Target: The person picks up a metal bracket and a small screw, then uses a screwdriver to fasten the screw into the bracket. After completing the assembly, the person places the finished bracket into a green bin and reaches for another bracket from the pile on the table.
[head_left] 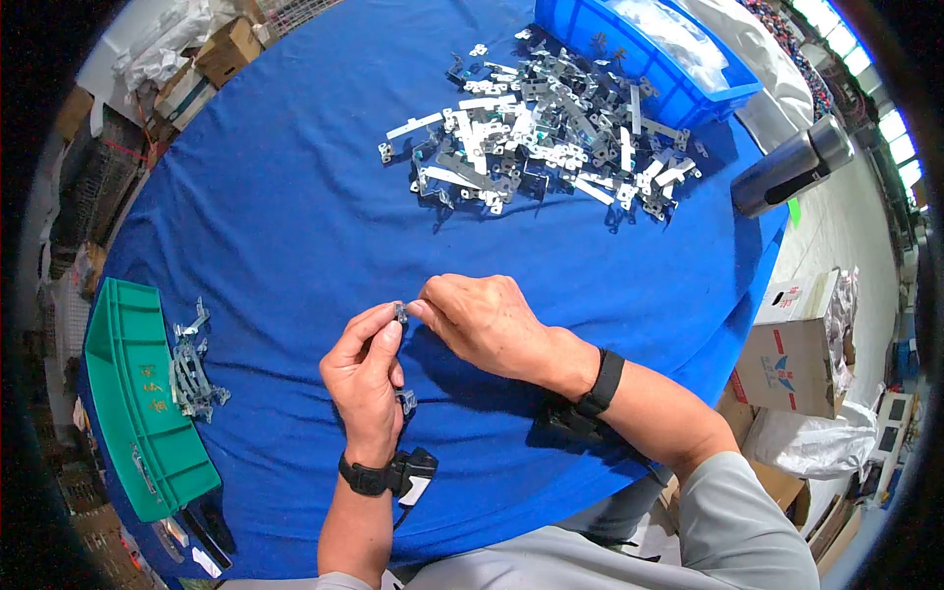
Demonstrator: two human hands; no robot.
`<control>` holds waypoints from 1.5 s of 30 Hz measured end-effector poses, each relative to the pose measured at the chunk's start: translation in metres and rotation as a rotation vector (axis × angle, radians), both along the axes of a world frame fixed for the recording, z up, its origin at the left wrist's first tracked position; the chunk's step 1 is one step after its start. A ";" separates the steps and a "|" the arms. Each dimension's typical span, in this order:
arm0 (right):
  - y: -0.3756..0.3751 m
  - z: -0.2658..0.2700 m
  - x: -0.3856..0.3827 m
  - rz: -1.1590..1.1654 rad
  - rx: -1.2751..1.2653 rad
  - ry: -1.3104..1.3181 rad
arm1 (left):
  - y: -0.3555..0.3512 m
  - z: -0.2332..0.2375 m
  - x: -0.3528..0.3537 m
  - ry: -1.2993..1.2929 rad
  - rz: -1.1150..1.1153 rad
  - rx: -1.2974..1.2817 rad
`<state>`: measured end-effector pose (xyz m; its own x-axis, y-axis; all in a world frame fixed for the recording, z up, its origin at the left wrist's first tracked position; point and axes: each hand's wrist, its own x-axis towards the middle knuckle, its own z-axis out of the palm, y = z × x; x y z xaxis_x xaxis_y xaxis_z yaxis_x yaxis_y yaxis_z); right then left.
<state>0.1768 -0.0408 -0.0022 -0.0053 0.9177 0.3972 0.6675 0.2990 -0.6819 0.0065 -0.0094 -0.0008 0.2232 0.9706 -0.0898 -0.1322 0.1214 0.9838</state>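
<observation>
A small metal bracket (400, 313) sits above the middle of the blue-covered worktop (295, 246), pinched between the thumb and fingers (386, 341) of the left hand (366, 388). It looks grey and shiny; the grip covers its middle, and another metal end shows below the palm, perhaps of the same piece. The right hand (482, 320) has thumb and forefinger brought together at the bracket's top end; whether they grip anything, I cannot tell. Dark straps circle both wrists. Beyond the hands lies a tangled heap of metal parts (551, 128), many overlapping and hard to separate by eye, against a blue crate (659, 74) cut off by the frame's top. A steel flask (792, 167) stands tilted in view at the right edge. To the left, more brackets (192, 369) lie just beside a green tray (147, 344), its lettering too small to read.
</observation>
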 end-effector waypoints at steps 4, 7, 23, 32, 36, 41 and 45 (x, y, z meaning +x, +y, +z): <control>0.001 0.000 -0.001 -0.008 0.048 0.082 | 0.000 0.001 0.000 -0.016 0.017 0.002; 0.002 -0.005 -0.001 -0.017 0.034 -0.045 | 0.000 0.002 0.001 -0.006 0.010 -0.015; 0.000 0.000 0.000 -0.038 0.009 0.030 | 0.000 0.000 0.001 -0.006 0.004 0.009; 0.001 0.000 0.000 -0.026 -0.018 0.050 | 0.001 -0.002 -0.001 -0.008 -0.005 0.004; 0.001 0.000 0.000 -0.032 -0.087 -0.067 | 0.001 0.000 -0.003 -0.040 -0.046 -0.003; 0.001 -0.002 -0.001 -0.028 -0.033 0.012 | 0.002 -0.004 -0.005 -0.039 -0.043 0.019; 0.000 0.001 0.002 -0.009 -0.073 -0.037 | -0.001 -0.005 -0.001 -0.013 0.011 0.045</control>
<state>0.1783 -0.0410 -0.0014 -0.0106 0.9442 0.3293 0.6948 0.2438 -0.6766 0.0054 -0.0102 -0.0053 0.2129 0.9761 -0.0428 -0.1459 0.0751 0.9864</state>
